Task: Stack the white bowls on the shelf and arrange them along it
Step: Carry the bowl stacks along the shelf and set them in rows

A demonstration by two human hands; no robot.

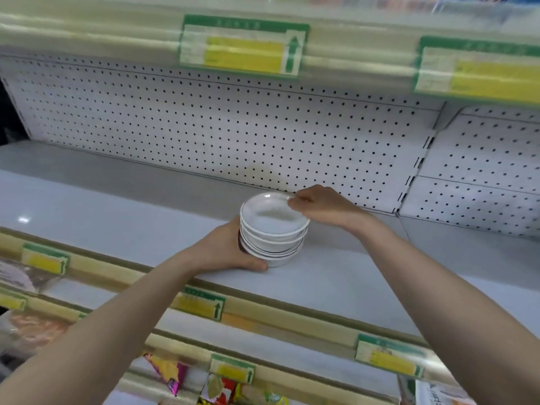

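My left hand [230, 252] wraps the side of the stack of white bowls [273, 230]; my right hand [318, 206] pinches the top bowl's far rim. The stack stands mid-shelf [117, 206], near the pegboard [204, 124], with free surface both sides.

Bare shelf [102, 211] around bowl stack [273, 229]; pegboard [204, 121] just behind.

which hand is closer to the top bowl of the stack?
Right. The right hand pinches the far rim of the top bowl; the left hand holds the lower bowls from their left side, below it.
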